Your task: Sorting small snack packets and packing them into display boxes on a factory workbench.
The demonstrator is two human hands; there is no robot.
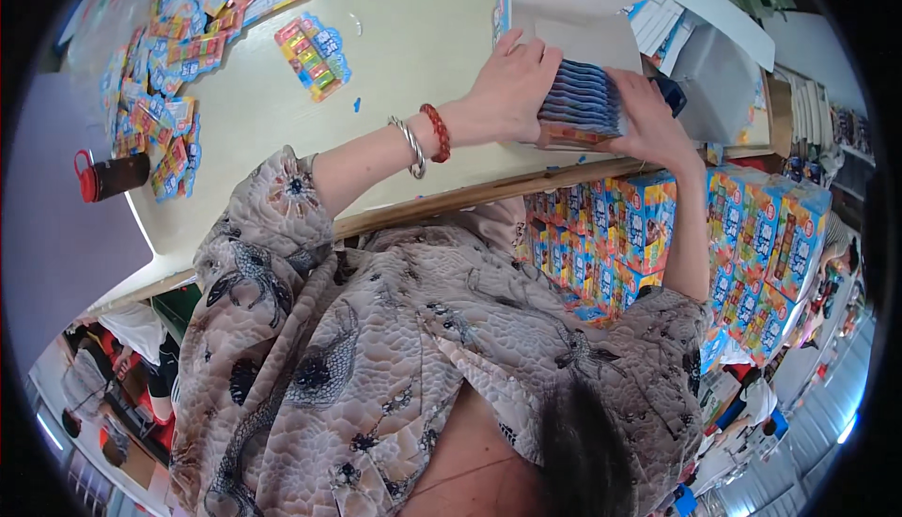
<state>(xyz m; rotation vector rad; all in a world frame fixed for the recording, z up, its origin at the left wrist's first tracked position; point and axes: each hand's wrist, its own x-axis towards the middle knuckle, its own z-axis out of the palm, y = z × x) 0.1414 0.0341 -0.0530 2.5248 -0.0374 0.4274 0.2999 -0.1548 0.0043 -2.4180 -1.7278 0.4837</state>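
A tight row of blue-edged blister cards (pixel 580 96) stands at the mouth of an open carton (pixel 587 33) with a white inside. My left hand (pixel 515 85) presses on the row's left side, fingers bent over its far end. On the opposite side my right hand (pixel 653 121) grips the row, its fingertips at the upper edge. Between them the cards are squeezed together. How deep the row sits in the carton cannot be made out. A single blister card (pixel 315 57) with colourful pieces lies flat on the table, left of my left hand.
Many loose blister cards (pixel 193 43) are heaped at the table's far left. By the left edge lies a dark bottle (pixel 117 177) with a red lid. Another open carton (pixel 719 71) stands at the right. Printed boxes (pixel 766 254) are stacked below the table's wooden edge (pixel 451 200).
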